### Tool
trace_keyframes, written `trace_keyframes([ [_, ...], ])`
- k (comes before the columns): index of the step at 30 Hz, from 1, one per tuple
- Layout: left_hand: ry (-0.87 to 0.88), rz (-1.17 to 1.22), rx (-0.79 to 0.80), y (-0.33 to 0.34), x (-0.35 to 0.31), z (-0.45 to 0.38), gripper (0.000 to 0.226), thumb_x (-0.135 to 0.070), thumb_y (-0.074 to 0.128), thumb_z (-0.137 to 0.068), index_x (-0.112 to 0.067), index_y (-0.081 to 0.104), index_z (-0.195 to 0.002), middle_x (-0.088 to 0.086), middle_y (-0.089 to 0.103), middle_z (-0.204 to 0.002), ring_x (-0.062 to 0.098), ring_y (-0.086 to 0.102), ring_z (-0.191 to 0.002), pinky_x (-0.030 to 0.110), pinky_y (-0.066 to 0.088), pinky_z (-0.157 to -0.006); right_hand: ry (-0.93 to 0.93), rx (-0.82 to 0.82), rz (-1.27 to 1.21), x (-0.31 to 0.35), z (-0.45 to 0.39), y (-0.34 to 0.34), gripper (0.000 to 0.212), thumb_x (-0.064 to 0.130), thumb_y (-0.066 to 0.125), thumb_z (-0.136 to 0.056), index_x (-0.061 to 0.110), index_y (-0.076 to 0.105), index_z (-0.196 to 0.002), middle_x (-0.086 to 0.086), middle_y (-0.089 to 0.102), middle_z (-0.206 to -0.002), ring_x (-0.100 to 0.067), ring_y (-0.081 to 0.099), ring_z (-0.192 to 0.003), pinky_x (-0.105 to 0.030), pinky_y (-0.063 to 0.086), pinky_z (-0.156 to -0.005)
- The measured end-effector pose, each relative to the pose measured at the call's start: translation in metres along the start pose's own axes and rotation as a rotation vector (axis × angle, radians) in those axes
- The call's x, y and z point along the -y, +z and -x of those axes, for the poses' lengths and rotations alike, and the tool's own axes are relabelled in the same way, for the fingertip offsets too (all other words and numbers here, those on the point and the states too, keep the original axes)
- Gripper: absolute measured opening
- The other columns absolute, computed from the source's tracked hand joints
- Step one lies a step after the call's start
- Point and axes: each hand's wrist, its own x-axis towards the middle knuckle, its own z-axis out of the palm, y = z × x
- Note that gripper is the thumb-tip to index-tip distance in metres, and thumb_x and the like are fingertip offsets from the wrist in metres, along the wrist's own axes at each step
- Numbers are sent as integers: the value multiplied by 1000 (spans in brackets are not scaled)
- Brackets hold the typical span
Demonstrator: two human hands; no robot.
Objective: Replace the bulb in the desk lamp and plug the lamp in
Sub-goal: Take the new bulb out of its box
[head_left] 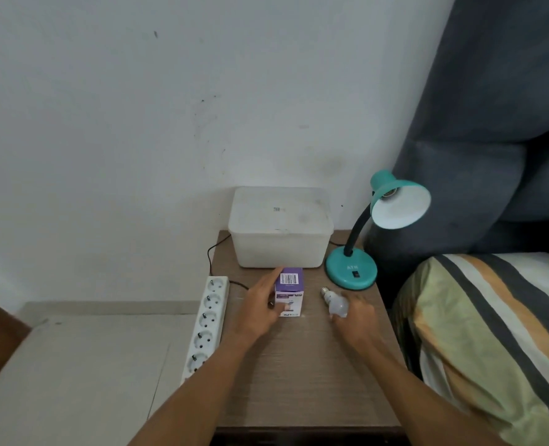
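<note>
1. Nearest my view are the two forearms reaching over the wooden tabletop (299,375), so I've got both hands working side by side.
2. Left hand (260,309) has its grip wrapped on the side of the purple bulb box (288,292), fingers curled against it. I'd guess that's to get at the new bulb.
3. Right hand (355,313) rests at the round end of the loose white bulb (336,302), which lies on the tabletop with its screw base pointing toward the lamp. Can't tell if that grip is pinching or just touching it.
4. The teal desk lamp (352,272) stands just behind the bulb, shade tilted my way, socket looks empty.
5. The white power strip (207,320) sits at the tabletop's left edge. I see no plug in its sockets.
</note>
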Motion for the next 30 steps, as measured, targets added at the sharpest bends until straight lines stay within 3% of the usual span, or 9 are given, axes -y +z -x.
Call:
trace_keyframes([
  [3, 6, 18, 9, 0, 1, 0, 95, -8, 78, -87, -54, 25, -151, -8, 55, -141, 11, 58, -128, 39, 57, -100, -7, -7, 18, 8, 0, -7, 58, 34, 72, -84, 16, 53, -136, -6, 57, -131, -21, 53, -118, -35, 47, -99],
  [6, 8, 37, 2, 0, 1, 0, 94, -7, 77, -86, -51, 27, -152, -9, 55, -142, 9, 58, -128, 39, 56, -101, -230, -106, -71, 31, -4, -20, 51, 32, 70, -88, 16, 57, -134, -3, 59, -132, -18, 51, -123, -31, 41, -102],
  [9, 13, 51, -10, 2, 1, 0, 90, -7, 77, -85, -44, 32, -153, -7, 57, -141, 9, 62, -123, 38, 58, -97, -455, -51, -61, 64, -16, -28, 38, 26, 70, -89, 19, 65, -126, -1, 65, -125, -12, 59, -113, -30, 50, -97],
  [12, 30, 60, -4, 2, 2, -1, 88, -4, 76, -83, -38, 35, -153, -6, 59, -140, 11, 64, -121, 38, 58, -96, -576, 70, 64, 86, -22, -28, 33, 21, 65, -92, 21, 67, -124, -3, 61, -134, -19, 57, -118, -34, 50, -96],
  [15, 28, 51, 0, 2, 3, -1, 88, -4, 76, -83, -36, 35, -154, -5, 58, -141, 11, 63, -123, 39, 58, -97, -627, 167, 208, 88, -24, -26, 32, 20, 63, -94, 17, 67, -125, -6, 60, -135, -20, 58, -117, -30, 51, -93],
  [24, 41, 36, -2, 2, 4, 0, 88, -4, 78, -85, -32, 35, -156, -5, 56, -143, 9, 59, -125, 34, 57, -97, -737, 230, 290, 88, -36, -32, 33, 24, 67, -90, 19, 68, -123, 1, 69, -119, -17, 64, -103, -29, 53, -81],
  [30, 66, 21, -6, 1, 3, 0, 88, -3, 77, -85, -32, 35, -157, -3, 56, -143, 9, 59, -124, 30, 58, -94, -820, 186, 289, 81, -36, -27, 32, 26, 63, -94, 17, 66, -125, -2, 69, -118, -16, 66, -100, -27, 54, -82],
])
